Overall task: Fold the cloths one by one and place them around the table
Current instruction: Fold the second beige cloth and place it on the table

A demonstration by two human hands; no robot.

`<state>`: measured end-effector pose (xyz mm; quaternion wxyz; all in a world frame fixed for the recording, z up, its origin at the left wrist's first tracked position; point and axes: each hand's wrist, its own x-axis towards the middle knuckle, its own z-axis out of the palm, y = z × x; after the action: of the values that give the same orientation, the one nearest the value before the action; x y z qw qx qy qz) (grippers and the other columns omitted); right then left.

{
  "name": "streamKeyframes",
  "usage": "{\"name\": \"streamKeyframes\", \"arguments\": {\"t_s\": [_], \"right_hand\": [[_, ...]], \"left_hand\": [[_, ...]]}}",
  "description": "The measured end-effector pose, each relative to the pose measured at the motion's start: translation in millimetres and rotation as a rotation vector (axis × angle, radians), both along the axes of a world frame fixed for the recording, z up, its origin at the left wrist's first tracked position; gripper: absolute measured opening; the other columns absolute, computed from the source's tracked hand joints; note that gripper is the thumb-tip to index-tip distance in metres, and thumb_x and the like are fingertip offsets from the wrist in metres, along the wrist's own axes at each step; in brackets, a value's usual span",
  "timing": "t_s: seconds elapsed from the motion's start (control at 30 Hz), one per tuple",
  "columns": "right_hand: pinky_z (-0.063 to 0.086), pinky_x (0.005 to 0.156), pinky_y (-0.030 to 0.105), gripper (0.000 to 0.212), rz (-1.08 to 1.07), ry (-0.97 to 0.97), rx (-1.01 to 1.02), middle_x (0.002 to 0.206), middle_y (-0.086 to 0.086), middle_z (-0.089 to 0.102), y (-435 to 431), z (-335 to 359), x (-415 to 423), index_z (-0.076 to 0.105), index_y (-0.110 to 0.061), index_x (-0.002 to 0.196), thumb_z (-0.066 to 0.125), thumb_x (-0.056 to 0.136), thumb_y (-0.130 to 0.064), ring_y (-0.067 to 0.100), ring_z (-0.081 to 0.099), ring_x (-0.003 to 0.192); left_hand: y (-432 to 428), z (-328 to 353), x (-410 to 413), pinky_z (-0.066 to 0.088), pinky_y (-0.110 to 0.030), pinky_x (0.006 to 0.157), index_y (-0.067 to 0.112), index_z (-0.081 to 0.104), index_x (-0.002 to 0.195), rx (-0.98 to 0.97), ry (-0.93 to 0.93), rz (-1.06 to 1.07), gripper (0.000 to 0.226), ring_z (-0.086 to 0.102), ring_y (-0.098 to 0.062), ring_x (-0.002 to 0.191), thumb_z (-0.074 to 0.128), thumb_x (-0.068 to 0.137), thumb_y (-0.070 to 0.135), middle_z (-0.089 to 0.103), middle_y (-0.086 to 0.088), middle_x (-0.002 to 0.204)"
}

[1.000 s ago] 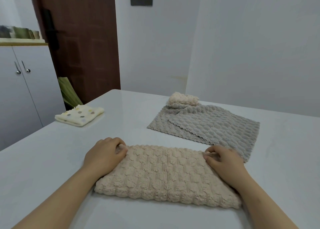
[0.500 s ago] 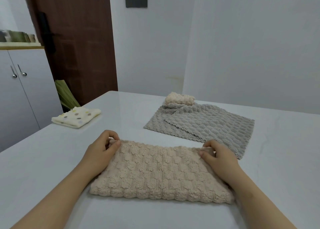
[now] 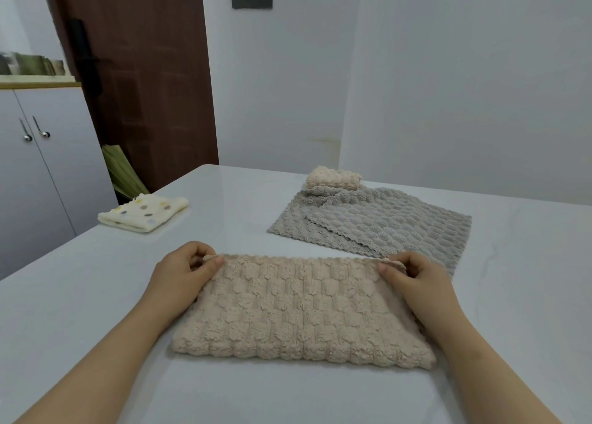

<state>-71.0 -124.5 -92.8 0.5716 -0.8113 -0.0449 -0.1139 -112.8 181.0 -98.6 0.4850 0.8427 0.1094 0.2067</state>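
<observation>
Pinching far corners of beige cloth (image 3: 301,308), flat on desk (image 3: 80,279) at lower centre, with curled fingers of left hand (image 3: 182,273) and right hand (image 3: 416,279). Risks a skewed fold from uneven pulling, or a dropped corner from too light a pinch.

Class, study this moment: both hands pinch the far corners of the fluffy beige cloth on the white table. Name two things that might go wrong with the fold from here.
1. The left hand and right hand hold the fluffy beige rectangular cloth only by pinched corners; one may slip and skew the fold.
2. The spread grey textured cloths lie close behind the right hand, which could snag and drag them.
</observation>
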Motion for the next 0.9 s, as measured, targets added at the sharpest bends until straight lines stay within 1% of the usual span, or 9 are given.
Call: {"name": "streamKeyframes", "arguments": {"t_s": [0.07,0.17,0.27,0.43,0.57,0.67,0.73,0.8,0.9], "right_hand": [[0.044,0.058,0.02,0.01,-0.027,-0.014,0.047,0.068,-0.001,0.063,-0.4,0.1,0.5,0.064,-0.017,0.072,0.071,0.079,-0.018,0.012,0.055,0.064],[0.041,0.062,0.026,0.014,-0.07,-0.023,0.062,0.067,-0.001,0.062,-2.6,-1.5,4.7,0.062,-0.018,0.068,0.071,0.079,-0.019,0.014,0.053,0.065],[0.042,0.066,0.026,0.016,-0.103,-0.035,0.087,0.069,-0.001,0.061,-4.4,-3.7,8.7,0.06,-0.02,0.068,0.072,0.078,-0.016,0.016,0.054,0.069],[0.042,0.069,0.023,0.02,-0.099,-0.047,0.092,0.074,-0.002,0.061,-5.8,-5.2,12.2,0.058,-0.023,0.07,0.071,0.078,-0.009,0.015,0.055,0.074],[0.042,0.055,0.009,0.022,-0.059,-0.046,0.148,0.072,-0.001,0.06,-7.5,-2.8,11.0,0.059,-0.019,0.069,0.068,0.079,-0.002,0.005,0.053,0.062],[0.035,0.043,0.007,0.029,-0.042,-0.023,0.18,0.066,-0.001,0.056,-10.8,-2.9,11.5,0.055,-0.018,0.065,0.059,0.081,0.006,-0.002,0.045,0.043],[0.031,0.039,0.007,0.035,-0.047,-0.019,0.167,0.064,-0.001,0.054,-12.6,-4.2,12.0,0.053,-0.018,0.064,0.05,0.082,0.012,-0.002,0.043,0.038],[0.031,0.04,0.008,0.038,-0.062,-0.039,0.126,0.066,-0.001,0.054,-11.9,-5.4,12.4,0.053,-0.019,0.064,0.045,0.082,0.014,0.001,0.043,0.042],[0.039,0.055,0.01,0.041,-0.075,-0.041,0.034,0.078,-0.002,0.059,-6.7,-6.3,11.0,0.054,-0.023,0.071,0.042,0.082,0.014,0.012,0.051,0.066]], "left_hand": [[0.1,1.1,-0.8,0.038,-0.024,0.055,0.017,0.061,0.076,-0.042,-0.027,0.001,0.011,0.048,-0.01,0.055,0.064,0.085,0.022,0.061,0.004,0.066],[-2.5,2.2,1.5,0.038,-0.023,0.055,0.013,0.061,0.076,-0.107,-0.041,-0.015,0.011,0.046,-0.005,0.05,0.064,0.084,0.019,0.06,0.001,0.065],[-4.7,3.8,6.0,0.041,-0.019,0.053,0.009,0.058,0.074,-0.27,-0.02,-0.053,0.011,0.048,-0.007,0.052,0.065,0.083,0.01,0.057,-0.003,0.063],[-5.0,8.6,11.7,0.048,-0.018,0.051,0.01,0.058,0.074,-0.488,0.011,-0.076,0.017,0.057,-0.008,0.052,0.064,0.08,-0.004,0.061,0.001,0.058],[-8.1,11.2,14.6,0.049,-0.014,0.046,0.009,0.057,0.073,-0.605,0.011,-0.044,0.021,0.058,-0.013,0.055,0.063,0.077,-0.011,0.061,0.003,0.052],[-8.3,13.5,16.7,0.051,-0.021,0.057,0.009,0.056,0.073,-0.653,0.015,-0.028,0.023,0.056,-0.018,0.063,0.064,0.074,-0.013,0.06,-0.003,0.06],[-9.2,15.0,18.3,0.046,-0.026,0.067,0.008,0.055,0.074,-0.697,0.021,-0.034,0.025,0.055,-0.019,0.067,0.063,0.073,-0.015,0.057,-0.008,0.068],[-10.7,16.2,21.3,0.045,-0.027,0.069,0.008,0.055,0.075,-0.711,0.03,-0.034,0.026,0.054,-0.02,0.068,0.062,0.073,-0.017,0.055,-0.009,0.071],[-14.5,17.4,28.1,0.051,-0.022,0.062,0.009,0.055,0.074,-0.658,0.039,-0.014,0.028,0.054,-0.018,0.065,0.062,0.073,-0.018,0.052,-0.008,0.072]]}}
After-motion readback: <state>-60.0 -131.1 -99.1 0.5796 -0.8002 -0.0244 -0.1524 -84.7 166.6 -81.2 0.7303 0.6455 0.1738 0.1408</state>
